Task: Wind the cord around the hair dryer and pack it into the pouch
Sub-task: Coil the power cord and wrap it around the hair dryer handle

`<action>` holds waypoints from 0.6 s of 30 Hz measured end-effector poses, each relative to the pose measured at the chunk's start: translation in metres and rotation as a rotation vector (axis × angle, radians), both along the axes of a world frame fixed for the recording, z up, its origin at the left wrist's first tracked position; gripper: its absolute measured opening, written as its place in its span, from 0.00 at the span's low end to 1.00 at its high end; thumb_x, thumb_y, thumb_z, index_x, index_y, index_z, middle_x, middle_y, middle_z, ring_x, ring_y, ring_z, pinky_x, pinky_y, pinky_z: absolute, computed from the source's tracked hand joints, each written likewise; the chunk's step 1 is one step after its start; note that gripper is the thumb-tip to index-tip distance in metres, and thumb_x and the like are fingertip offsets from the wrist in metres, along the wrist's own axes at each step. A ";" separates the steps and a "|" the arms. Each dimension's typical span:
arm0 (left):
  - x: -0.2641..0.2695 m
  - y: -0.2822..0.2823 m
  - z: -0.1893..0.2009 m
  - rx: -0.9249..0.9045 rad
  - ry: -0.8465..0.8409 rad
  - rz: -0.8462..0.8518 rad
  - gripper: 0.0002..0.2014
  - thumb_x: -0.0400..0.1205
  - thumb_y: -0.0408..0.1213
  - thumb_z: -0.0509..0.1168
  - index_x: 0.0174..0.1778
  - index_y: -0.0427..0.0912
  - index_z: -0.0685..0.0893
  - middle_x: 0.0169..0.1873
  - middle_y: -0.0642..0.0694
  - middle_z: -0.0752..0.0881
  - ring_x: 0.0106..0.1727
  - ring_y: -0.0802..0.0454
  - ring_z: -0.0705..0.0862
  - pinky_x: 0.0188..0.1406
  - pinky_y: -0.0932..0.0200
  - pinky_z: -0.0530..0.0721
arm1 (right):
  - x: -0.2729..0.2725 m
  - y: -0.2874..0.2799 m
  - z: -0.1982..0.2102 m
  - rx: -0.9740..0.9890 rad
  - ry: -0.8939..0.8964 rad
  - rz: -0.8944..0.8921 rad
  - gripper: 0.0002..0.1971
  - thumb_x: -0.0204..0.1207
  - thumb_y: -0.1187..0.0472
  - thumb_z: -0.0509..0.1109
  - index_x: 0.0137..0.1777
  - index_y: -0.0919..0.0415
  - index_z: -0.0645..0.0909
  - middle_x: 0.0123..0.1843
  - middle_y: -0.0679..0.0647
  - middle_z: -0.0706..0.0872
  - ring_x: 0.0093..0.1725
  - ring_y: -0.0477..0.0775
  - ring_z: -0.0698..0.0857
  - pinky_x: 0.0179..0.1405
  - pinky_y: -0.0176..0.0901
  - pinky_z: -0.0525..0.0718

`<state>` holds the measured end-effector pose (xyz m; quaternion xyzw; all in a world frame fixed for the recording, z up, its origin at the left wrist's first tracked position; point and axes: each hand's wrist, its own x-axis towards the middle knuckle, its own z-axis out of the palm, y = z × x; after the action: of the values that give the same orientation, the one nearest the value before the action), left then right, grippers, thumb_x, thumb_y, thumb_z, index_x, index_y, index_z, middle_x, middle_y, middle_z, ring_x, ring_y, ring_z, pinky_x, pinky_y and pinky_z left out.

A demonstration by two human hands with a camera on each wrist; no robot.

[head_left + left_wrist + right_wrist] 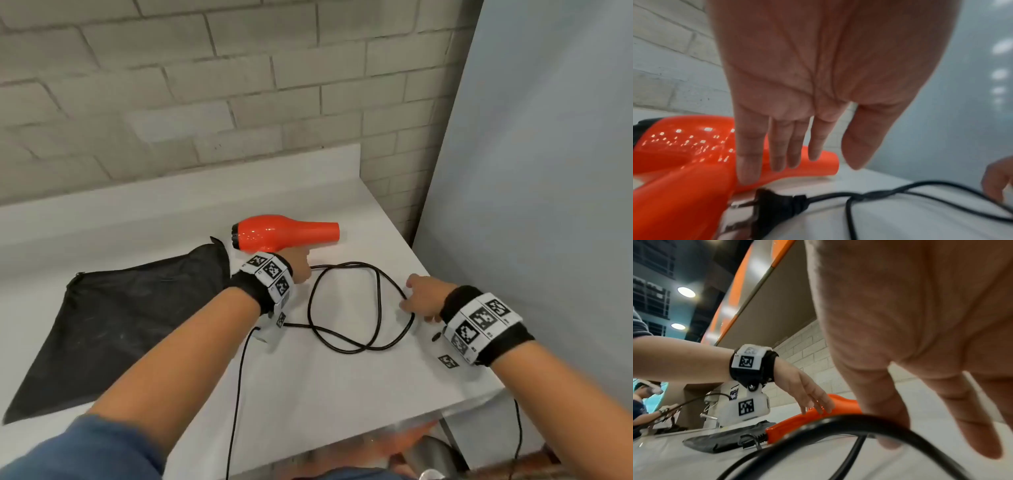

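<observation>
Both hands reach down to the counter [342, 394]. Left hand [297, 266], fingers straight and spread, hovers at the handle of the orange hair dryer [284, 232] and grips nothing; whether the fingertips [748, 170] touch the handle cannot be told. Right hand [419, 297], fingers relaxed and extended, meets the near side of the loose cord [346, 305] without closing on it. Cord lies in slack crossed loops between the two hands; its plug [774, 204] rests just below the left fingers, beside the handle. Step in hand, by judgement: first grasp, with winding not begun. Next move calls for a firm hold on the handle while the right hand gathers cord. Black pouch [120, 318] lies flat beyond the left wrist, apparently containing nothing.
</observation>
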<state>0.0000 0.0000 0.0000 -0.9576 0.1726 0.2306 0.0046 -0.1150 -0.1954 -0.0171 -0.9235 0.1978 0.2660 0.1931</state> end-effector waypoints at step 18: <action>-0.022 0.003 0.010 -0.270 -0.159 -0.145 0.15 0.80 0.29 0.58 0.62 0.43 0.78 0.55 0.40 0.85 0.52 0.43 0.84 0.51 0.54 0.82 | 0.002 0.003 0.008 0.117 -0.678 -0.323 0.11 0.77 0.73 0.58 0.57 0.72 0.76 0.48 0.67 0.83 0.40 0.67 0.84 0.43 0.58 0.88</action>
<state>-0.0218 0.0031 0.0102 -0.9499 0.2696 0.1277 -0.0936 -0.1129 -0.1925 -0.0087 -0.9034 0.2504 -0.0780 0.3393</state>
